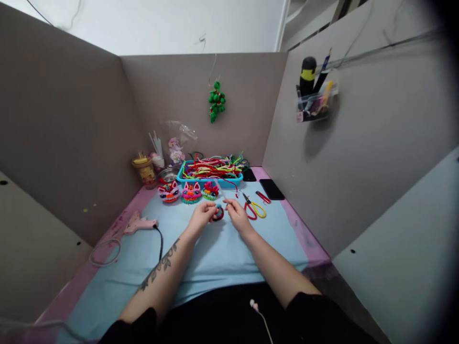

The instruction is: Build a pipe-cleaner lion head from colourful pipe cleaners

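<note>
My left hand (pixel 202 215) is closed in a pinch on a small round pipe-cleaner piece (pixel 218 213), blue-grey on top with dark red around it. Close beside it, my right hand (pixel 237 216) is also closed, its fingers pinching a pale thin stick (pixel 220 188) that points up and away from me. Whether the stick is a tool or a material, I cannot tell. Just right of my right hand lie scissors (pixel 255 209) with one red and one yellow handle. Three finished-looking pipe-cleaner animal heads (pixel 191 192) stand in a row beyond my left hand.
A blue basket (pixel 210 182) heaped with coloured pipe cleaners stands at the back. A pink glue gun (pixel 141 223) with a cord lies at left. On the right are a red-handled small tool (pixel 263 197) and a black phone (pixel 272 189). Partition walls enclose the table.
</note>
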### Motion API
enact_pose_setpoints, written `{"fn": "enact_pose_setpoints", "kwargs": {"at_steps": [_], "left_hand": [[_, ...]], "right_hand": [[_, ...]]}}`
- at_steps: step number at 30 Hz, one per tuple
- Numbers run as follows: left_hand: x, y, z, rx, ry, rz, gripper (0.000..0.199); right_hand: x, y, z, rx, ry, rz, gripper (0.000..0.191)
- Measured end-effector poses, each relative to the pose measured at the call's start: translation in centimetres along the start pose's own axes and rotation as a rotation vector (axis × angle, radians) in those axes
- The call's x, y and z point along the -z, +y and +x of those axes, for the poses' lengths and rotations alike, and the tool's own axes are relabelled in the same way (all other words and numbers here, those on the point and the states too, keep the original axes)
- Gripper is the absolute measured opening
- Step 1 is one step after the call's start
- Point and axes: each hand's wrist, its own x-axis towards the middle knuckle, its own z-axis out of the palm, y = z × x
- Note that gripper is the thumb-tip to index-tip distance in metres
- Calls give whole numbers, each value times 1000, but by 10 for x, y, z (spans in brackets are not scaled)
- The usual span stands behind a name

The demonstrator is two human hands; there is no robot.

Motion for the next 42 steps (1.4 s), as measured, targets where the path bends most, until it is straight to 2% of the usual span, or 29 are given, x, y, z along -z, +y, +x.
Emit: {"fn": "enact_pose_setpoints", "kwargs": {"at_steps": [3, 7, 10, 12, 16, 20, 32, 37, 42], "left_hand": [[3, -22, 6, -30, -64, -68, 35], [5, -31, 4, -112, -16, -11, 32], [6, -30, 1, -160, 24, 76, 27], [6, -29, 0, -179, 5, 122, 25], [5, -29, -1, -196, -51, 167, 27], [4, -29, -1, -203, -48, 190, 28], [4, -32, 1, -300, -50, 286, 22], [6, -31, 1, -297, -28, 302, 23], [9, -33, 0, -366, -32, 336, 22]], "right_hand": [[2, 2, -5, 104, 12, -88, 20], [0, 2, -9, 142, -1, -150, 21], [-3, 5, -10, 109, 26, -159, 21], [-4, 7, -11, 102, 18, -143, 19], [-3, 6, -11, 149, -18, -134, 18], [-2, 4, -13, 187, -28, -154, 19], [-7, 5, -13, 102, 8, -123, 15], [-6, -3, -14, 186, 3, -113, 12], [-7, -7, -14, 220, 39, -110, 13]]}}
